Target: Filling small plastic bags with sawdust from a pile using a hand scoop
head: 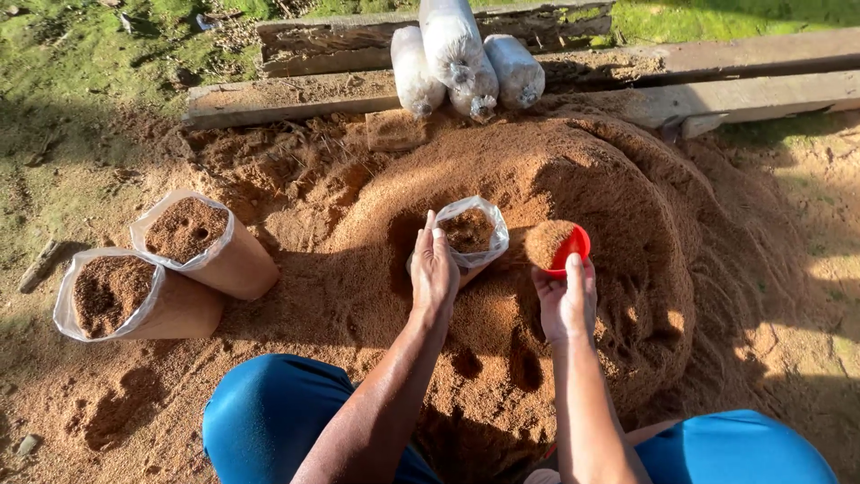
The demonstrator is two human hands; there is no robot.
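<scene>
Sawdust fills the red cup [559, 246] grasped by the right hand [564, 300], at three o'clock from the clear plastic bag [472, 231]. The left hand [433, 269] clasps that bag, standing on the sawdust heap [555, 170].

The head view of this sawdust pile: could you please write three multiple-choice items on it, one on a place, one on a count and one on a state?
1. Where is the clear bag that the left hand holds?
A. on the sawdust pile
B. on the planks
C. on the grass

2. How many filled open bags stand at the left?
A. one
B. two
C. four

3. What state is the red scoop in the right hand in?
A. empty
B. heaped with sawdust
C. upside down

Key: 1 A, it sits in a hollow of the pile; 2 B, two stand side by side; 3 B, sawdust mounds above its rim.
</scene>
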